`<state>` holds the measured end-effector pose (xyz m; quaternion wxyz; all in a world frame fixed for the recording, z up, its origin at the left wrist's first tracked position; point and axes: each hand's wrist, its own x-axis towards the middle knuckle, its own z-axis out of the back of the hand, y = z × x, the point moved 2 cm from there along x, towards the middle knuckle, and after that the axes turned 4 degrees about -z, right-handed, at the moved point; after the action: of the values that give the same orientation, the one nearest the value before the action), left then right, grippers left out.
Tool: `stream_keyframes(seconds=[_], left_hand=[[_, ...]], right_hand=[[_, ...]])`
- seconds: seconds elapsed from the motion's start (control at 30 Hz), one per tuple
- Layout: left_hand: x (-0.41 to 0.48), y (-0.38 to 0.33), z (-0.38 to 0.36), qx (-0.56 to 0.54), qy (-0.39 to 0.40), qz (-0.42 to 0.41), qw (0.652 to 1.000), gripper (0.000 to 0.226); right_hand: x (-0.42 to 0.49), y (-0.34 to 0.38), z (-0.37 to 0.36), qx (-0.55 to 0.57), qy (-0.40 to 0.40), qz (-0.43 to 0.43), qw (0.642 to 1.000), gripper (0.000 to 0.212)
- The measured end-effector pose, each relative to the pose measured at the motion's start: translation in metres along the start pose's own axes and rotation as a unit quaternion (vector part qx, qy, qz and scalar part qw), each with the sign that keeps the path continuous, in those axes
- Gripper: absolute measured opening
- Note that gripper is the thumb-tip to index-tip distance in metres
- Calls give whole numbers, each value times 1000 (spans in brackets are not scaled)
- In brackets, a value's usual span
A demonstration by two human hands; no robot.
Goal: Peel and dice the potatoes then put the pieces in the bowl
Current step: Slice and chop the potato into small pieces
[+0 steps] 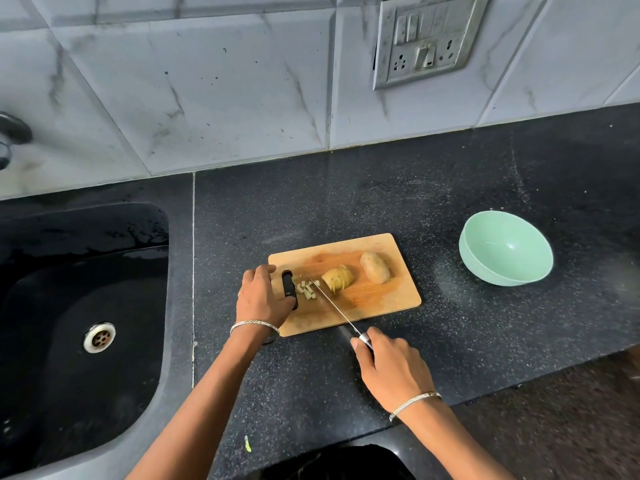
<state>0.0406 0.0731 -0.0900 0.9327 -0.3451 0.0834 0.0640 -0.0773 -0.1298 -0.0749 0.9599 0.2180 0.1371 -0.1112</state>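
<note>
Potatoes sit on the cutting board (381, 306): a whole peeled one (375, 267) near its right end, a part-sliced one (337, 278) at its middle, and small diced pieces (307, 291) just left of that. Your right hand (391, 368) is curled round the handle of the knife (337, 308), whose blade slants over the board's near edge, tip at the diced pieces. Your left hand (259, 296) lies on the board's left end, fingers bent beside a black thing (289, 289), perhaps a peeler, though I cannot tell whether it grips anything; the green bowl (505, 249) stands well right of the board.
</note>
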Motion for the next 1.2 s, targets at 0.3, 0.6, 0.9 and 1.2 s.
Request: stream_keyframes(seconds=[0.3, 0.6, 0.9, 1.2], left_hand=[[3, -8, -6, -39, -24, 34, 998, 59], [5, -37, -17, 39, -84, -5, 996, 41], [8, -61, -11, 1, 21, -244, 969, 36], [18, -62, -2, 224, 2, -267, 937, 11]], right_hand=[[6, -6, -2, -3, 5, -9, 1000, 31], [2, -12, 19, 35, -50, 5, 998, 34], [9, -15, 17, 90, 19, 0, 996, 41], [15, -27, 42, 43, 14, 42, 998, 42]])
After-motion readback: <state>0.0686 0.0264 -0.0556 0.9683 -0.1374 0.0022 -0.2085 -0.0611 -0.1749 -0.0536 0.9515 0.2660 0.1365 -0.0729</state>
